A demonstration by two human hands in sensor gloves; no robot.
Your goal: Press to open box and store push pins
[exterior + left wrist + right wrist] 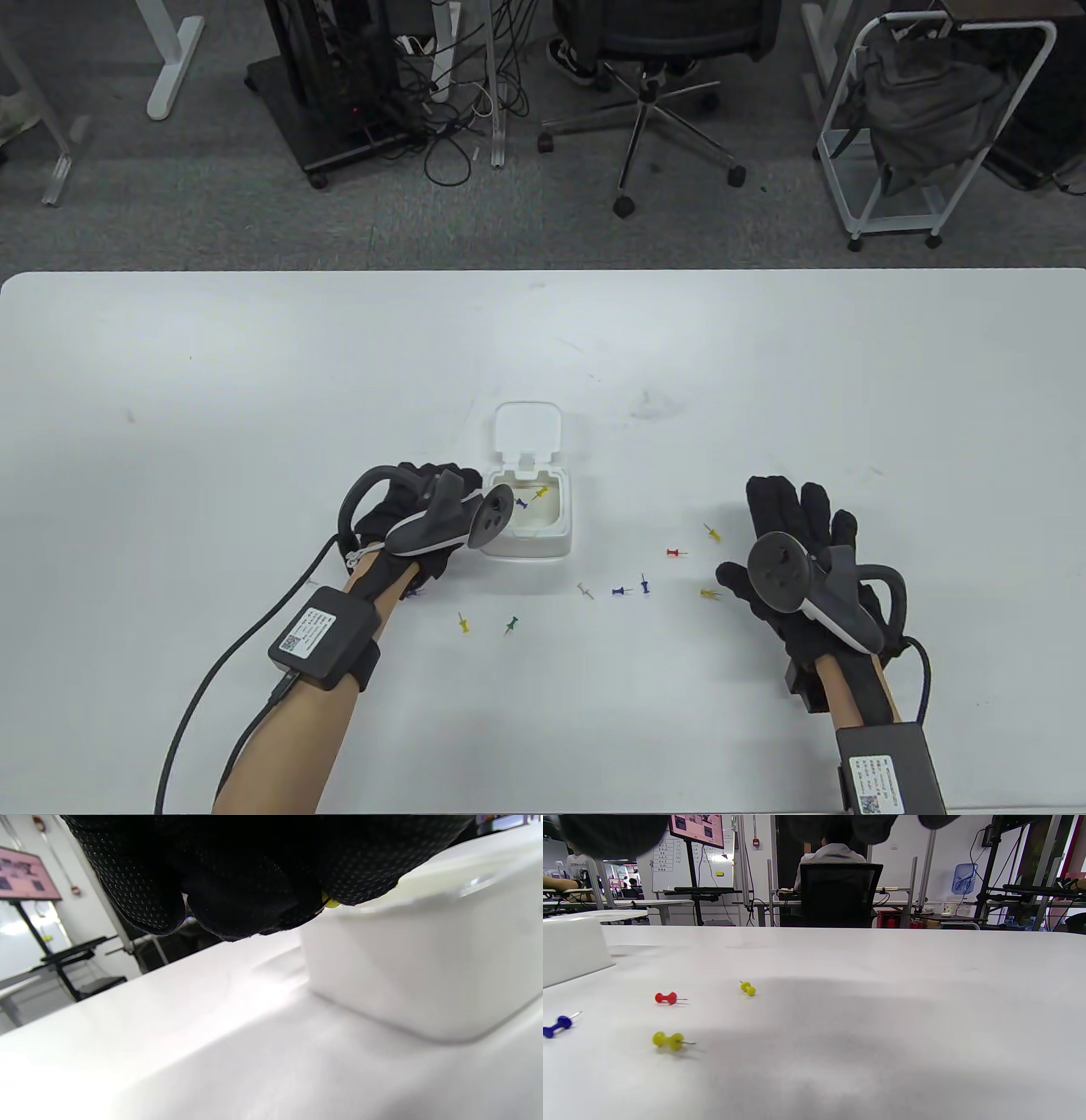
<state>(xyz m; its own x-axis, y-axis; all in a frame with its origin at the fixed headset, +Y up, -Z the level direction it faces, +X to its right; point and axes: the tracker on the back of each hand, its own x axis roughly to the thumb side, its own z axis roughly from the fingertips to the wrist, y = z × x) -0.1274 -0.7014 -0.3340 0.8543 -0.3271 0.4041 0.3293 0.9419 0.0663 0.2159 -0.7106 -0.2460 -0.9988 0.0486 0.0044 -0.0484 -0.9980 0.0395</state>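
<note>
Table view, box: the small white plastic box (536, 519) stands on the white bench (254, 382) with its hinged lid (529, 429) thrown back; a yellow pin and a blue pin already lie inside.
Table view, left hand: the black-gloved left hand (416, 514) sits at the box's left rim, fingers curled toward the opening.
Table view, right hand: the black-gloved right hand (797, 552) lies flat and spread on the bench, gripping nothing, near a yellow push pin (711, 592) and a red push pin (675, 553).
Table view, loose pins: blue, grey, green and more yellow ones are scattered in front of the box.
Left wrist view: the fingertips (254, 899) are bunched together over the box wall (424, 963), pinching a small yellow pin head (331, 903) just at the rim.
Right wrist view: the red and yellow pins lie on the bench below the fingers, untouched.
Step in hand: storing, partway; the box is open and the left hand is delivering a pin.
Next move: probably letting that pin drop inside, then picking another, heeding the points.
</note>
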